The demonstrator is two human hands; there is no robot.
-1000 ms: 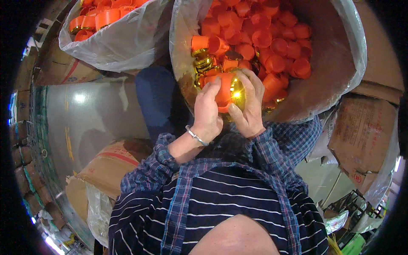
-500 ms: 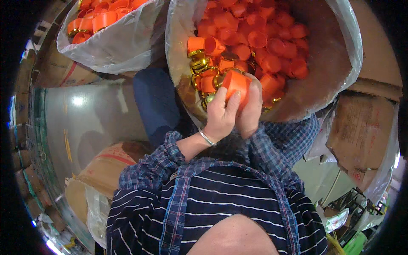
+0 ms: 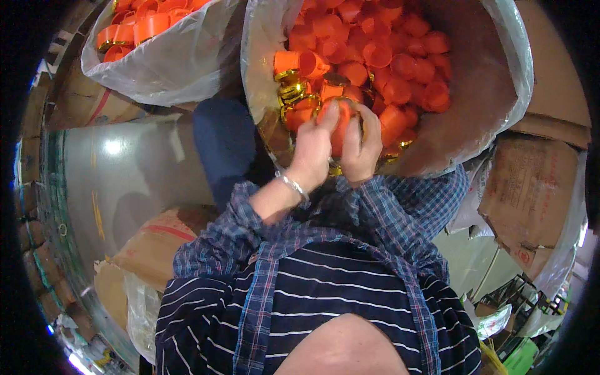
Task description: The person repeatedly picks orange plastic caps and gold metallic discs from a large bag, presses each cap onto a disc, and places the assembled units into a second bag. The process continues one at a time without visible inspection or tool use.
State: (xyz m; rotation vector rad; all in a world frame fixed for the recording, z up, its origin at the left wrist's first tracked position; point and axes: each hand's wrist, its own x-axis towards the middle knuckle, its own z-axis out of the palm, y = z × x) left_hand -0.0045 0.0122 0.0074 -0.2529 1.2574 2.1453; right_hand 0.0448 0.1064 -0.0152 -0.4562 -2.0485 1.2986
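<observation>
Over the near edge of a large bag-lined box [image 3: 465, 147], my left hand [image 3: 312, 150] and my right hand [image 3: 362, 147] are closed around one orange plastic cup [image 3: 339, 132]. My left thumb lies along its upper part, and the right fingers wrap its other side. Parts of the cup are hidden by the fingers. Loose orange cups [image 3: 378, 54] fill the far part of the box. Shiny gold ring-like pieces [image 3: 291, 92] lie beside my left hand among more cups. A bit of gold shows just below my hands, too covered to make out.
A second bag-lined container [image 3: 187, 65] at the upper left holds orange cups [image 3: 151, 27] with gold bands. My blue-clad leg [image 3: 225, 147] stands between the containers. Cardboard boxes lie at the lower left [image 3: 159, 240] and the right [image 3: 531, 194].
My hands have lowered slightly, and the cup has been turned between them. The left hand's wrist has shifted a little left; the right fingers now bend over the cup.
</observation>
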